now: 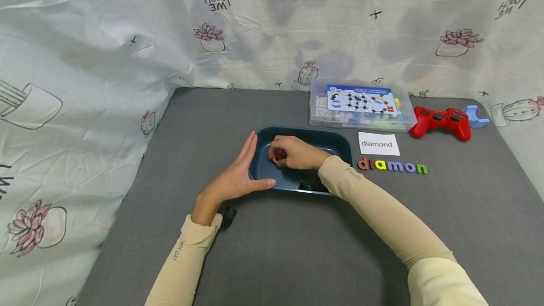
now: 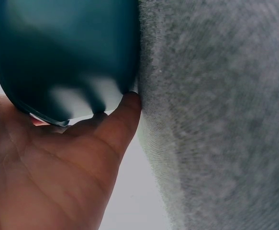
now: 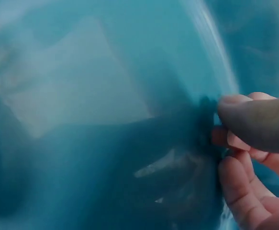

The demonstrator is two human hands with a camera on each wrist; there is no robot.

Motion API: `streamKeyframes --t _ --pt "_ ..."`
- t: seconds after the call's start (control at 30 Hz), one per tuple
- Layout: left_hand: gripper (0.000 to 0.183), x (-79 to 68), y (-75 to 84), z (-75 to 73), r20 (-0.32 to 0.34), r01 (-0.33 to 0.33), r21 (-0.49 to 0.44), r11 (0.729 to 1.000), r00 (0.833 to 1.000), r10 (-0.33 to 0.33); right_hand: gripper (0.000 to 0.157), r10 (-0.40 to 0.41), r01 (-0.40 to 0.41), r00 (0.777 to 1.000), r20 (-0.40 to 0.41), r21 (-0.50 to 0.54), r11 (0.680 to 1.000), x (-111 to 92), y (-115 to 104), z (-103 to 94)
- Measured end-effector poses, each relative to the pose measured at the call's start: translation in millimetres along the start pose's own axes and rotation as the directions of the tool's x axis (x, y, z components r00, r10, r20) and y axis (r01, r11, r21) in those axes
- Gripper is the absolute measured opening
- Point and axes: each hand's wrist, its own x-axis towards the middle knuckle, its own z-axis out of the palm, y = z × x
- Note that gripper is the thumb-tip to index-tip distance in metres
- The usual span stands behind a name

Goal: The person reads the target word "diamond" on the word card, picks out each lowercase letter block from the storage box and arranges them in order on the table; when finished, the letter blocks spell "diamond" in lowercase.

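Note:
A dark blue-green tray (image 1: 297, 131) lies on the grey table. My left hand (image 1: 231, 178) spans its left end, with straight fingers along the side and the thumb on the near rim; the left wrist view shows this hand (image 2: 58, 163) against the tray wall (image 2: 67, 48). My right hand (image 1: 295, 152) is inside the tray, fingertips bent together. Between thumb and fingers in the right wrist view is a small reddish-brown piece (image 3: 219, 136), mostly hidden. Small dark and green pieces (image 1: 310, 184) lie in the tray's near right corner, partly under the right sleeve.
Right of the tray, coloured letters (image 1: 393, 166) read "diamon" below a white card (image 1: 379, 144) printed "diamond". Behind stand a clear plastic box (image 1: 318, 114) of small parts, a red game controller (image 1: 442, 121) and a light blue plastic piece (image 1: 476, 117). A patterned cloth (image 1: 263, 37) hangs behind.

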Motion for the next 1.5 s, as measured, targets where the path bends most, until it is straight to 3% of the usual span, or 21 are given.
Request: streamKeyframes --t 0.3,0.4,0.87,1.07,1.23,1.4,1.5 --pt "0.128 1.6 -1.1 1.1 -0.005 0.008 0.005 1.000 1.000 -0.008 0.017 0.015 -0.015 0.999 -0.035 0.003 1.000 -4.5 -4.9 -6.0" --pt "0.130 1.9 -1.2 1.6 -0.006 0.017 -0.002 1.000 1.000 -0.017 0.010 0.016 -0.013 0.998 -0.068 0.037 0.999 -4.8 -4.8 -6.2" --pt "0.128 2.0 0.3 1.6 -0.006 0.041 0.014 0.999 0.999 -0.041 0.004 0.120 -0.095 0.981 -0.149 0.163 0.982 -13.0 -13.4 -14.6" --pt "0.130 2.5 2.8 1.5 -0.013 0.054 0.011 0.998 0.998 -0.054 0.004 0.161 -0.078 0.968 -0.190 0.385 0.920 -23.9 -16.4 -23.0" --pt "0.131 3.0 4.1 1.3 -0.014 0.058 0.020 0.998 0.998 -0.057 0.009 0.187 -0.038 0.950 -0.249 0.502 0.864 -36.4 -16.3 -33.0" --pt "0.132 2.8 5.0 0.8 -0.017 0.061 0.028 0.998 0.998 -0.061 0.026 0.201 -0.011 0.942 -0.268 0.576 0.817 -51.0 -15.3 -42.4" --pt "0.132 2.7 4.8 0.1 -0.014 0.058 0.033 0.998 0.998 -0.057 0.033 0.236 -0.035 0.931 -0.279 0.575 0.817 -60.3 -15.4 -47.3"
